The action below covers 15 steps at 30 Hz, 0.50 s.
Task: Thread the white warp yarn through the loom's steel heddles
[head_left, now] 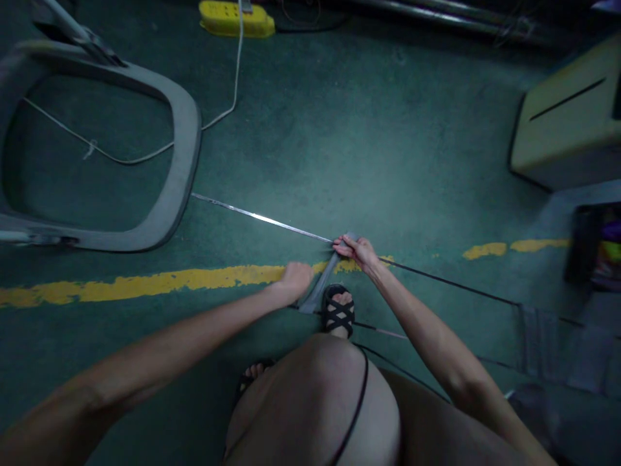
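Note:
A thin metal rod runs low above the green floor, from near the grey looped frame to my right hand. That hand is closed around the rod and the upper end of a grey fabric strip. The strip slants down to a second dark rod beside my sandalled foot. To the left of the strip is my left hand, closed in a fist and slightly blurred; whatever it may hold is hidden. Past my right hand a dark rod continues to grey fabric pieces at the right.
A grey looped frame stands at the left with a white cable across it. A yellow power strip lies at the top. A cream box and a dark crate are at the right. My sandalled feet are below.

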Motion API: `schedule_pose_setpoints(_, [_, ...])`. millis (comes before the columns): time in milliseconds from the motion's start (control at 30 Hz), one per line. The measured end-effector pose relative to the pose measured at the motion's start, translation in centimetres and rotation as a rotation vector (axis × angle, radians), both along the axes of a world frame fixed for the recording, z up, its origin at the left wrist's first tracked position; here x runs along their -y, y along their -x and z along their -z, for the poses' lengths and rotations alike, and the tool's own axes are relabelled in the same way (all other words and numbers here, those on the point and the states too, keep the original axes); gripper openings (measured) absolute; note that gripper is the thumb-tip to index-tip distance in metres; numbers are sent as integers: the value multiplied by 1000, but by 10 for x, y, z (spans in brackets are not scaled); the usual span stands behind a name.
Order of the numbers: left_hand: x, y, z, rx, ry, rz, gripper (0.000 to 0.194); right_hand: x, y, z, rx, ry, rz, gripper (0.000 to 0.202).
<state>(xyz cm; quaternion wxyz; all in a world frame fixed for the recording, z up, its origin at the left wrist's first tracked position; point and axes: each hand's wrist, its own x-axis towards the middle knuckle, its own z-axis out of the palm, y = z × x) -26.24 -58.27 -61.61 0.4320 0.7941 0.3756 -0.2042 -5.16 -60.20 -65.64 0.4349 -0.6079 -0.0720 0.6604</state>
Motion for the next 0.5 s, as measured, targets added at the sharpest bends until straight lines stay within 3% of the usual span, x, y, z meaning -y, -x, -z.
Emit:
schedule_pose_setpoints(67, [-43, -14, -3, 101, -101, -86, 32, -7, 11, -2, 3, -17, -26, 14])
schedule_pose_setpoints(100, [-65, -23, -3, 247, -122, -196, 35, -12, 19, -3, 4, -26, -41, 14])
schedule_pose_setpoints(200, [-109, -51, 6, 407, 123, -368, 35, -27, 44, -7, 10, -62, -85, 12])
schedule_pose_setpoints(300, [-120, -67, 18, 356, 409, -373, 21, -36, 62, -9, 23, -108, -101, 30])
schedule_pose_setpoints(367, [-117, -69, 25, 347, 446, -414, 16, -38, 67, -8, 39, -126, -95, 41])
schedule_pose_setpoints(500, [-111, -65, 28, 373, 441, -525, 13, -36, 69, -3, 93, -91, -52, 18])
